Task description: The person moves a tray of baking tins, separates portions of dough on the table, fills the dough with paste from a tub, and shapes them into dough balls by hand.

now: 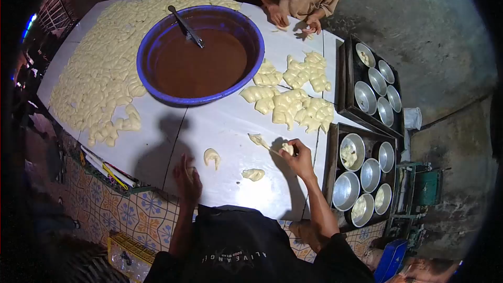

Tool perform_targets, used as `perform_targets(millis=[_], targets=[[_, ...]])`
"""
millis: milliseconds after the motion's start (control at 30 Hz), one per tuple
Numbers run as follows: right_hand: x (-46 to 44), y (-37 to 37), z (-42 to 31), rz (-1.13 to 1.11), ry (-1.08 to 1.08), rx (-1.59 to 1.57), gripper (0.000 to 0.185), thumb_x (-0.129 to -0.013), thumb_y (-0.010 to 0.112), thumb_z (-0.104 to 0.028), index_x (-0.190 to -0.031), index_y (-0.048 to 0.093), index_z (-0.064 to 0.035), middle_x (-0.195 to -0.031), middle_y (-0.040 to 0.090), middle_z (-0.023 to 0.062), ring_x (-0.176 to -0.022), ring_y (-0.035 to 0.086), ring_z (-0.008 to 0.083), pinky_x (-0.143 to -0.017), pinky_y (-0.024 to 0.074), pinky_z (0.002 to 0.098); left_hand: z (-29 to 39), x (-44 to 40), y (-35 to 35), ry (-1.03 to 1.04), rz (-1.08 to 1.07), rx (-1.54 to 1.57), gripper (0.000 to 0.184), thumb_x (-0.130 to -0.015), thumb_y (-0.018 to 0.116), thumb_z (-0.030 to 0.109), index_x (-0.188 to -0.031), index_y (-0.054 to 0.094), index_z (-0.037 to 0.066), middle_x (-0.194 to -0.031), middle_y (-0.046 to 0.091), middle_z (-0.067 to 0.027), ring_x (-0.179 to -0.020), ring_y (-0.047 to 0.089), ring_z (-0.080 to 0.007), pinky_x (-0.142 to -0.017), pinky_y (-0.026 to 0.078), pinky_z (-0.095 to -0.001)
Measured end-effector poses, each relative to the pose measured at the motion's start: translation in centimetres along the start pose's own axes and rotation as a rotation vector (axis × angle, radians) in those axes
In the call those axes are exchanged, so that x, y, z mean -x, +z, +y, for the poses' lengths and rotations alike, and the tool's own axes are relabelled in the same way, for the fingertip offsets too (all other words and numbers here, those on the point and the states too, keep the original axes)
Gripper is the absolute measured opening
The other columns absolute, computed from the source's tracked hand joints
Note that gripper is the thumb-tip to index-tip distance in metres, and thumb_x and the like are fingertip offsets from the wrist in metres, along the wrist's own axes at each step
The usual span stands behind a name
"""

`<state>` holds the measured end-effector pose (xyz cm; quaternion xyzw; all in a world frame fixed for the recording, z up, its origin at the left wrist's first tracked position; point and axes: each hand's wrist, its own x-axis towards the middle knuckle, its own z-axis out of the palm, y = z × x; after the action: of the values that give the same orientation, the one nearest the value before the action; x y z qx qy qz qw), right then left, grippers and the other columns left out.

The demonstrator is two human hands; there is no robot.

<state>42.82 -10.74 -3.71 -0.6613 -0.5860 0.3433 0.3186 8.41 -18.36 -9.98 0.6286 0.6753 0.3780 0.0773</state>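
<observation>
Pale dough piece (287, 149) pinched within the right grip (301, 160); left grip (187, 181) loosely uncurled, well apart.

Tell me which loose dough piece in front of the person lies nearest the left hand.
The hook-shaped dough piece, alone beside the left hand; the other loose pieces lie closer to the right hand.

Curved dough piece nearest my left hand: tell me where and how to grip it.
Pinch the curved dough piece lightly by its broad arched end, coming from above and the left with your left hand. It lies low on the white table, and its thin tail, pointing toward you, would probably stretch.
</observation>
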Motion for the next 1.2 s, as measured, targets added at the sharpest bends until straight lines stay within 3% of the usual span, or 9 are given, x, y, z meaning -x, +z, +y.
perform_targets(millis=[133,300,467,633,767,900,967,1033,1200], targets=[[0.2,1.5,-1.1,-0.097,-0.07,0.19,0.049,-0.074,0.077,-0.022,-0.112,0.06,0.0024,-0.102,0.057,0.0234,-0.089,0.058,0.0395,-0.078,0.0488,0.044,2.1,-1.0,-1.6,0.166,0.166,-0.001,0.07,-0.074,0.057,0.002,-0.138,0.029,0.002,-0.138,0.041,-0.0219,-0.125,0.041,-0.0379,-0.107,0.026,-0.0502],[-0.2,4.8,0.8,-0.016,-0.219,0.286,0.035,-0.08,0.067,-0.015,-0.11,0.058,-0.0002,-0.102,0.058,0.0221,-0.089,0.059,0.0389,-0.079,0.0502,0.044,6.0,-3.5,0.1,0.283,-0.075,0.2,0.037,-0.072,0.06,0.003,-0.109,0.061,0.002,-0.12,0.057,-0.0153,-0.12,0.047,-0.0348,-0.102,0.032,-0.0477],[-1.4,3.3,0.1,-0.122,-0.033,0.148,0.024,-0.076,0.067,-0.012,-0.096,0.062,0.0009,-0.073,0.061,0.0142,-0.061,0.059,0.0227,-0.06,0.0484,0.0348,11.2,-8.2,6.6,0.52,-0.444,0.192,0.049,-0.078,0.069,0.022,-0.123,0.056,0.009,-0.134,0.051,-0.0115,-0.134,0.035,-0.0282,-0.108,0.025,-0.0465],[0.0,0.1,0.3,-0.171,0.264,-0.583,0.012,-0.076,0.064,-0.005,-0.086,0.059,-0.0002,-0.073,0.061,0.0051,-0.056,0.055,0.0109,-0.047,0.0397,0.023,10.1,-9.6,12.5,0.691,-0.515,0.189,0.025,-0.079,0.065,0.01,-0.105,0.065,0.007,-0.126,0.057,-0.011,-0.13,0.041,-0.0286,-0.108,0.027,-0.046],[3.1,-4.4,1.9,-0.395,0.146,-1.726,0.026,-0.074,0.057,-0.011,-0.099,0.053,-0.0069,-0.072,0.049,0.0048,-0.052,0.039,0.0105,-0.047,0.0339,0.025,7.4,-10.1,12.6,0.048,-0.519,0.707,0.015,-0.081,0.05,-0.006,-0.089,0.06,0.001,-0.094,0.064,-0.0132,-0.085,0.064,-0.0271,-0.081,0.052,-0.0409],[3.5,-5.2,4.6,-0.268,-0.002,-1.56,0.036,-0.085,0.065,-0.03,-0.11,0.051,-0.0097,-0.084,0.059,0.0076,-0.06,0.052,0.0152,-0.052,0.0437,0.0308,6.5,-10.4,8.1,-0.754,-0.418,1.733,0.022,-0.088,0.048,0.018,-0.104,0.053,0.002,-0.094,0.061,-0.0167,-0.087,0.061,-0.0323,-0.078,0.053,-0.0459],[1.0,-4.0,7.6,-0.13,0.299,-0.593,0.042,-0.085,0.066,-0.023,-0.122,0.056,-0.0035,-0.095,0.065,0.0135,-0.08,0.067,0.0233,-0.063,0.0525,0.0352,7.4,-10.3,5.2,-0.748,-0.487,1.913,0.031,-0.09,0.047,0.022,-0.111,0.053,0.001,-0.101,0.062,-0.0201,-0.092,0.06,-0.0354,-0.082,0.052,-0.0464],[1.5,-2.5,4.9,0.272,0.002,0.368,0.034,-0.086,0.063,-0.016,-0.116,0.06,0.0004,-0.09,0.066,0.0152,-0.075,0.067,0.0212,-0.062,0.0522,0.0327,7.3,-10.2,3.4,-0.756,-0.553,1.953,0.038,-0.094,0.046,0.027,-0.116,0.052,-0.003,-0.109,0.06,-0.025,-0.097,0.061,-0.0386,-0.086,0.051,-0.0469],[0.6,-1.4,2.7,0.382,-0.1,0.185,0.022,-0.081,0.064,-0.008,-0.099,0.061,0.0032,-0.074,0.062,0.0093,-0.064,0.057,0.0137,-0.061,0.0471,0.0291,7.5,-7.9,1.6,-0.668,-0.497,1.761,0.045,-0.102,0.036,0.033,-0.115,0.051,-0.006,-0.11,0.06,-0.027,-0.103,0.061,-0.0397,-0.091,0.05,-0.0456]])
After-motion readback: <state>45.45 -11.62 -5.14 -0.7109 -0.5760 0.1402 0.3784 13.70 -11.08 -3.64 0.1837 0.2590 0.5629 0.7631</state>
